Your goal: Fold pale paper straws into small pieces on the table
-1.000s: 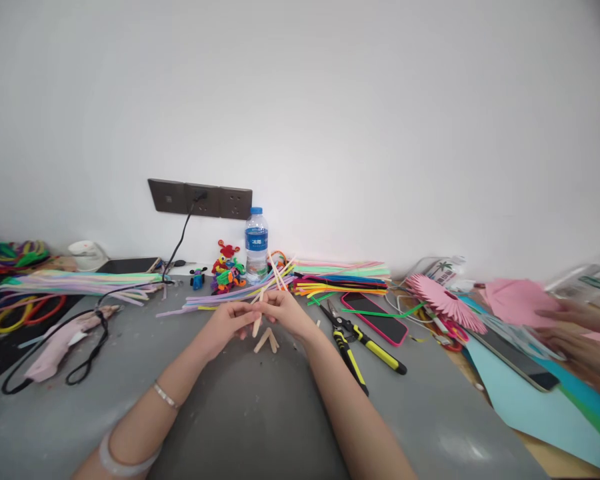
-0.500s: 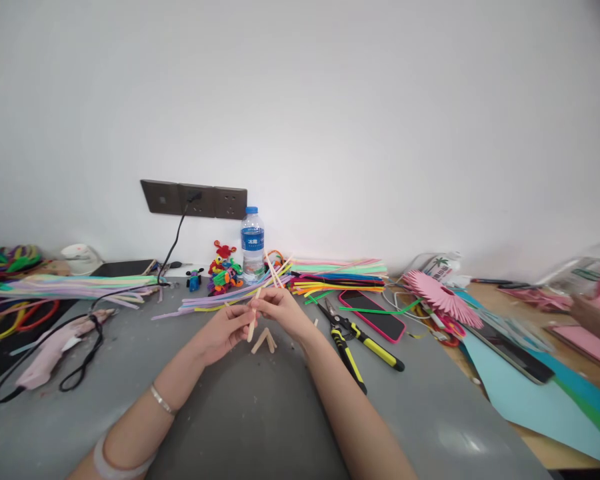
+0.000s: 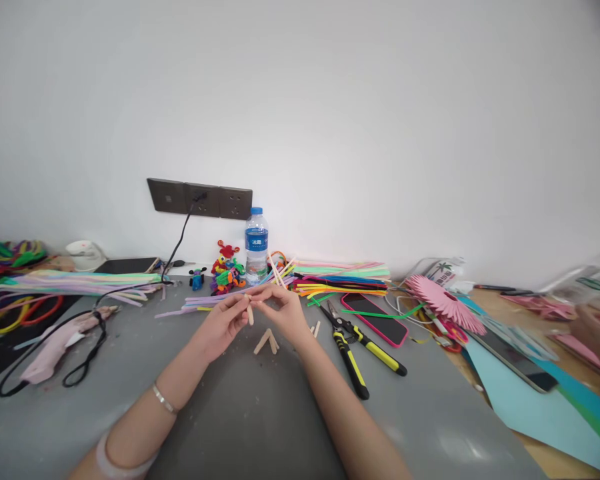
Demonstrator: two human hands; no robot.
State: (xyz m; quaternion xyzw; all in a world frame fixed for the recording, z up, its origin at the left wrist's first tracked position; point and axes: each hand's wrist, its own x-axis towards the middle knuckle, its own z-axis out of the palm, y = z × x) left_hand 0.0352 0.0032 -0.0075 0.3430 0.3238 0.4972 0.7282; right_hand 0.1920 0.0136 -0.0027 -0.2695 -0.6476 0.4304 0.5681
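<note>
My left hand [image 3: 224, 328] and my right hand [image 3: 283, 313] meet above the grey table, fingertips pinched together on a short wooden craft stick [image 3: 251, 315]. The lower end of the stick points down between the hands; its upper part is hidden by the fingers. Just below them, a few stick pieces [image 3: 267, 341] form a small peaked shape on the table. Beyond my right hand, long pale sticks [image 3: 276, 269] lean up at a slant. Small light pieces [image 3: 317, 329] lie to the right of my right wrist.
Yellow-black pliers [image 3: 351, 347] lie right of my arm, beside a pink-cased phone [image 3: 375, 319]. A water bottle [image 3: 257, 247], pipe-cleaner figures [image 3: 227, 268] and pipe-cleaner bundles [image 3: 340, 280] stand or lie behind. A corded pink glue gun [image 3: 50, 353] lies left. Another person's hand [image 3: 596, 337] is at far right.
The stick stood up above my fingers before; now it is tipped, with only its lower end showing. My fingers have closed nearer together. The view has shifted slightly.
</note>
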